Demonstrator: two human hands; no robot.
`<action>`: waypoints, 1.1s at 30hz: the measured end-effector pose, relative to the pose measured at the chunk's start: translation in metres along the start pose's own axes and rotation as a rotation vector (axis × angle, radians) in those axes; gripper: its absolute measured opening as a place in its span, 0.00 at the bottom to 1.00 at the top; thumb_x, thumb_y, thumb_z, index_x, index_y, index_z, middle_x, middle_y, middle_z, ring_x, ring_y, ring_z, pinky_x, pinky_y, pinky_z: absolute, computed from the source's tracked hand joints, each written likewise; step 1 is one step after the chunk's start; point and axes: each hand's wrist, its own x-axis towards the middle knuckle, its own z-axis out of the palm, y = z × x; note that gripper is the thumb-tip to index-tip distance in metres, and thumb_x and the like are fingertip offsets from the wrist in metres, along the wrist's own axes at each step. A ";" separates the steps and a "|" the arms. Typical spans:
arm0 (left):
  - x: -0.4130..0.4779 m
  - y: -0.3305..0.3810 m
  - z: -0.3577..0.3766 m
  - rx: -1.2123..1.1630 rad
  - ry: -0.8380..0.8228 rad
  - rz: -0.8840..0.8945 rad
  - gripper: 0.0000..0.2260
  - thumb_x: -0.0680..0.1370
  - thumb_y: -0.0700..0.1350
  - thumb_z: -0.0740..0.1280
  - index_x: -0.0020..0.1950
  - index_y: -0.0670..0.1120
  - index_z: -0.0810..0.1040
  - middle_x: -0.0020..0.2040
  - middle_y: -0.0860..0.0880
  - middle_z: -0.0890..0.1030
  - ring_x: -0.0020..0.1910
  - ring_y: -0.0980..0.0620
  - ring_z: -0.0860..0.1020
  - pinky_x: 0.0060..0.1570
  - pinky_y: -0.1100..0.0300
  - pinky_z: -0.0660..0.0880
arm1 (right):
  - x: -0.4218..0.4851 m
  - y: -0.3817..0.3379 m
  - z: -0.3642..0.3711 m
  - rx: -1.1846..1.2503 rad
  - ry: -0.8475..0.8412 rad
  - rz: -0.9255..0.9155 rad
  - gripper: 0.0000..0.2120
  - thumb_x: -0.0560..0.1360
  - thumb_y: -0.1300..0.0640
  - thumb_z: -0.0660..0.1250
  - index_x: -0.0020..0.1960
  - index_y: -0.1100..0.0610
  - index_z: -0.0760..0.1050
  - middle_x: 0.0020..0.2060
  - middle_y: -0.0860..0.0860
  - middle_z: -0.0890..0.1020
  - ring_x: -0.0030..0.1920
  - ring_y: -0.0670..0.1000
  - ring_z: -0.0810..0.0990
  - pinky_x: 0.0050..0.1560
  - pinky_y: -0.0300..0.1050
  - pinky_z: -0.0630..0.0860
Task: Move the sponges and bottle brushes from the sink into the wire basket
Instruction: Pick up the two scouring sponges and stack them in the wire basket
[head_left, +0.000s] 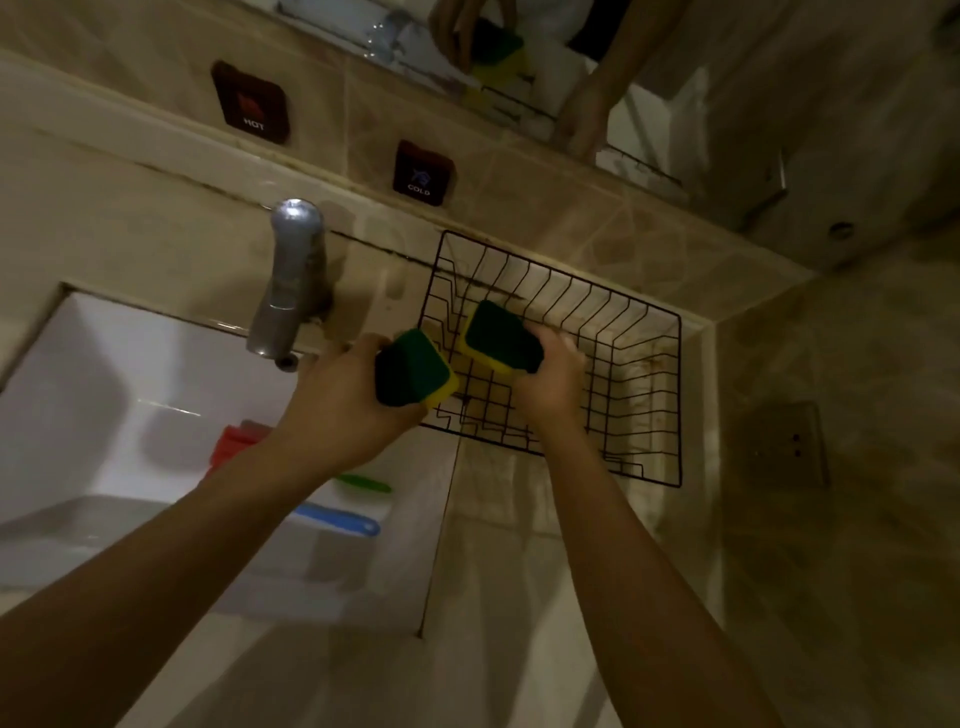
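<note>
My left hand (343, 400) grips a green-and-yellow sponge (413, 366) at the left rim of the black wire basket (660, 395). My right hand (550, 379) holds a second green-and-yellow sponge (501, 338) inside the basket, above its floor. In the white sink (104, 374) lie a blue brush handle (337, 519), a green brush handle (363, 483) and a red item (234, 441), all partly hidden by my left forearm.
A metal tap (291, 280) stands at the sink's back edge, close to my left hand. HOT (249, 101) and COLD (423, 174) labels hang on the tiled wall. A mirror (519, 57) above reflects my hands. A wall socket (789, 447) sits right of the basket.
</note>
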 end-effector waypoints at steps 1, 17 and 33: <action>0.000 -0.001 0.000 0.002 0.013 0.004 0.29 0.67 0.57 0.72 0.64 0.47 0.71 0.52 0.48 0.79 0.55 0.45 0.77 0.58 0.43 0.74 | 0.009 0.000 0.005 0.002 -0.027 0.012 0.27 0.68 0.70 0.67 0.65 0.55 0.75 0.59 0.57 0.77 0.60 0.58 0.72 0.58 0.51 0.75; -0.016 -0.018 -0.003 0.044 0.003 -0.038 0.24 0.66 0.55 0.74 0.59 0.48 0.76 0.47 0.50 0.81 0.49 0.50 0.78 0.55 0.46 0.74 | 0.070 0.000 0.028 -0.212 -0.381 0.026 0.33 0.72 0.66 0.69 0.74 0.52 0.65 0.75 0.54 0.66 0.73 0.57 0.64 0.74 0.49 0.63; -0.014 0.008 0.017 0.145 -0.019 0.036 0.25 0.65 0.53 0.74 0.60 0.47 0.75 0.50 0.48 0.81 0.52 0.47 0.77 0.58 0.47 0.71 | 0.035 -0.016 0.030 -0.629 -0.496 -0.273 0.36 0.75 0.64 0.63 0.77 0.45 0.54 0.79 0.56 0.48 0.75 0.66 0.49 0.73 0.64 0.59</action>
